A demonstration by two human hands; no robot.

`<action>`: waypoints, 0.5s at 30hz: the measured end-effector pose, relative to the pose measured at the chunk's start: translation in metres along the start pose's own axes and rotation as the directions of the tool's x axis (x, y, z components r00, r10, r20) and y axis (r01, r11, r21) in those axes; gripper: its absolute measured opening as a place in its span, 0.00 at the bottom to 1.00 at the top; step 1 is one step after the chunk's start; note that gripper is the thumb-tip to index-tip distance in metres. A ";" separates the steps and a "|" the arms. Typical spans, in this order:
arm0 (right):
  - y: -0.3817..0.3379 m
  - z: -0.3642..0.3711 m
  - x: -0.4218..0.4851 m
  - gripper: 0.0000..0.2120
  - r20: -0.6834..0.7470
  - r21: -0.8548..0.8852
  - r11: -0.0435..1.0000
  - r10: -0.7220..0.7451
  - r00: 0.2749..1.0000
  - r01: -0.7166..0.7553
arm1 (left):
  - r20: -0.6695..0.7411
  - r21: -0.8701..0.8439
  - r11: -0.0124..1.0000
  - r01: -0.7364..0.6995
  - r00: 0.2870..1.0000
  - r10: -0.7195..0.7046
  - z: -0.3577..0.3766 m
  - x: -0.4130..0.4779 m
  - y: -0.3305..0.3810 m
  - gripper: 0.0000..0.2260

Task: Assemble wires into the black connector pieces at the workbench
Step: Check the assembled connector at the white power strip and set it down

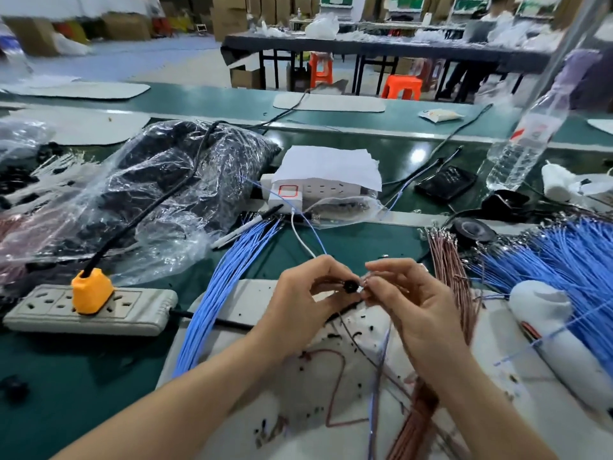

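Observation:
My left hand (308, 293) pinches a small round black connector piece (350, 286) between thumb and fingertips above a white mat (265, 360). My right hand (408, 300) meets it from the right, its fingertips closed on thin wire ends right at the connector. A blue wire (378, 370) and thin dark wires hang down from my right hand across the mat. A bundle of blue wires (229, 277) lies to the left of my hands. Pinkish-brown wires (454, 277) lie to the right, with a larger heap of blue wires (570, 260) beyond them.
A grey power strip (43, 310) with an orange plug (91, 290) lies at the left. A clear bag of black parts (159, 190) sits behind it. A white socket block (292, 190), a water bottle (520, 151) and a white roll (550, 323) stand around.

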State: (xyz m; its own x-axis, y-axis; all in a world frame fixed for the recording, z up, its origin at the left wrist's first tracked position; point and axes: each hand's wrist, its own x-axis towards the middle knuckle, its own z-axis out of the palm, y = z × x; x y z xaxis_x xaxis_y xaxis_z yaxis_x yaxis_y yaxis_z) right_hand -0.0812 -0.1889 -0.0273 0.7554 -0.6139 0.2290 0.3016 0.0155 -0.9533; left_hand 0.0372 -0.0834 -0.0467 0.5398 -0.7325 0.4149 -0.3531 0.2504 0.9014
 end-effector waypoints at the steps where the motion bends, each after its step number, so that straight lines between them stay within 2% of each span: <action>1: 0.000 0.000 0.000 0.04 0.003 -0.090 0.995 -0.052 0.999 0.052 | -0.005 -0.010 1.000 0.013 1.000 -0.013 0.000 0.000 -0.001 0.08; 4: 0.003 -0.002 0.002 0.12 0.011 -0.188 0.974 -0.130 0.991 0.130 | -0.021 0.001 0.999 0.033 0.999 -0.033 0.000 -0.001 -0.003 0.10; 8: 0.008 -0.002 0.001 0.17 -0.002 -0.310 0.941 -0.140 0.990 0.132 | -0.017 0.045 0.998 -0.036 0.999 0.037 -0.002 -0.002 0.000 0.10; 11: 0.010 0.001 -0.001 0.17 0.021 -0.395 0.909 -0.137 0.990 0.135 | -0.021 0.086 0.993 -0.079 0.997 0.081 -0.003 -0.001 0.003 0.09; 15: 0.009 0.007 -0.006 0.10 0.044 -0.396 0.905 -0.148 0.988 0.154 | -0.017 0.125 0.986 -0.112 0.993 0.115 -0.004 -0.001 0.008 0.08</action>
State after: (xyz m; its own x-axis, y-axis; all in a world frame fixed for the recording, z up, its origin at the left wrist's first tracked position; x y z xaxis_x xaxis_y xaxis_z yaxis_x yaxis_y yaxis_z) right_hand -0.0789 -0.1791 -0.0353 0.7270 -0.5744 0.3763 0.1587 -0.3927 -0.9059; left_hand 0.0371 -0.0780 -0.0394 0.5083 -0.6880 0.5179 -0.5044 0.2496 0.8266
